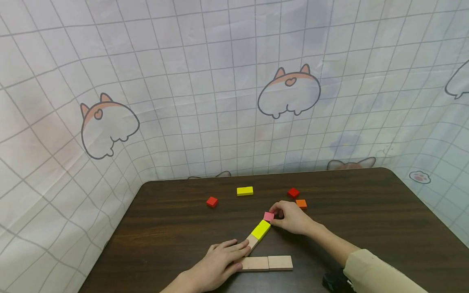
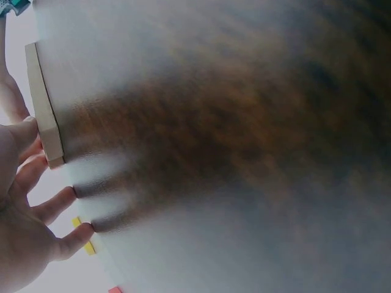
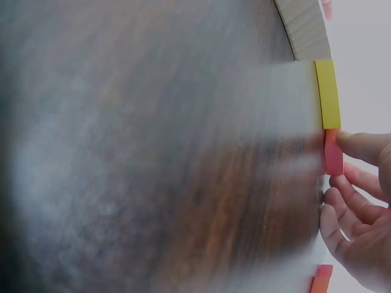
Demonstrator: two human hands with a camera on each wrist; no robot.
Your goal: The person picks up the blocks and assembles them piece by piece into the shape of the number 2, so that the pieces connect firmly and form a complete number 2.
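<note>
My right hand (image 1: pixel 294 217) pinches a small pink block (image 1: pixel 268 216) between thumb and fingers, at the upper end of a slanting row. Against that end lies a bright yellow block (image 1: pixel 261 230), also seen with the pink block in the right wrist view. Below the yellow one, a plain wooden block (image 1: pixel 253 241) continues the slant. My left hand (image 1: pixel 221 262) rests over the row's lower end, fingers extended, covering part of the wood. By its thumb, two plain wooden blocks lie end to end, the right one (image 1: pixel 280 263) in full sight.
Farther back on the dark table (image 1: pixel 165 228) lie a red block (image 1: pixel 212 202), a yellow block (image 1: pixel 244 191) and another red block (image 1: pixel 293 193). An orange block (image 1: pixel 301 204) sits just beyond my right hand. A black object (image 1: pixel 333 281) is near my right sleeve. A patterned curtain (image 1: pixel 205 101) hangs behind.
</note>
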